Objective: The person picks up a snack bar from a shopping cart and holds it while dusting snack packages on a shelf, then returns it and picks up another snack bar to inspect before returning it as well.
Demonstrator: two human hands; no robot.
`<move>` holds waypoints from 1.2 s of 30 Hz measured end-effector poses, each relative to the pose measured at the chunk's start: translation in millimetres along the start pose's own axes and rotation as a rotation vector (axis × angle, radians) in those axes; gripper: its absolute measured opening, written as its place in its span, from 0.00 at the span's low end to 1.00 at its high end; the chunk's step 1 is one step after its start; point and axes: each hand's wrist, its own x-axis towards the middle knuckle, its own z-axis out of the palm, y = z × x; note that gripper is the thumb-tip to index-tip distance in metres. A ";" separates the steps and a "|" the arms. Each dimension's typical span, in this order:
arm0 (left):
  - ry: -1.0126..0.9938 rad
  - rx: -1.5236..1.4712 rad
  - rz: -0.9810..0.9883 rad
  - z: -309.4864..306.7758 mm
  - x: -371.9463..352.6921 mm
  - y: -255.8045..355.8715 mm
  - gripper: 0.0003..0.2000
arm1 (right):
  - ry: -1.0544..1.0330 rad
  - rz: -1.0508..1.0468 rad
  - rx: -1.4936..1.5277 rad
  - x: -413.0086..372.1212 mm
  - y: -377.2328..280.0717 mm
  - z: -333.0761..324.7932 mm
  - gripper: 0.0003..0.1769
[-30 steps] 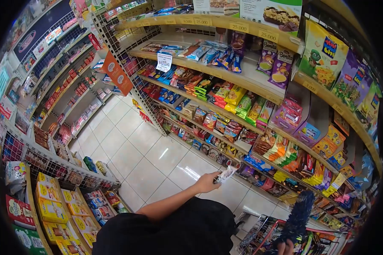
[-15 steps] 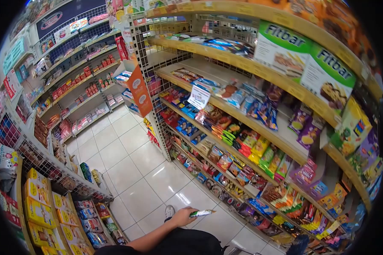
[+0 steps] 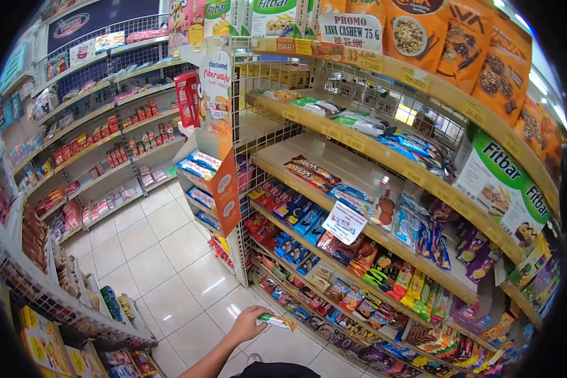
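My left hand [image 3: 247,323] reaches in from the bottom of the head view, with its fingers closed round one end of a snack bar [image 3: 277,322]. The bar's wrapper is green and white with a golden end, and it points right over the tiled floor. To its right stand lower shelves [image 3: 337,285] full of packaged snacks, apart from the bar. My right hand is out of view.
Tall shelving on the right carries Fitbar boxes [image 3: 494,173], orange pouches [image 3: 416,38] and a promo sign [image 3: 351,33]. An orange cardboard display [image 3: 225,189] juts from its end. Tiled floor [image 3: 164,252] runs between this shelving and the left-hand racks [image 3: 75,296].
The view has swung up, bringing the orange pouches and promo sign into sight. My left hand still holds the snack bar and appears slightly further left in the view.
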 end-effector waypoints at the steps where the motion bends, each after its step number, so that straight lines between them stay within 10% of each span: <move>1: -0.009 0.017 0.004 -7.7 8.9 -0.3 0.15 | 0.029 -0.043 0.047 -6.4 -23.1 -3.3 0.16; 7: -0.087 -0.049 0.049 -11.5 58.6 16.0 0.17 | -0.014 -0.585 0.465 -74.9 -229.3 -47.9 0.21; 15: -0.069 0.000 0.291 -29.8 136.0 73.8 0.19 | 0.006 -0.936 0.052 -129.2 -396.1 -84.1 0.25; 36: -0.644 -0.576 0.373 -109.1 297.6 117.7 0.27 | 0.781 -1.220 -0.323 -182.7 -504.9 -144.4 0.18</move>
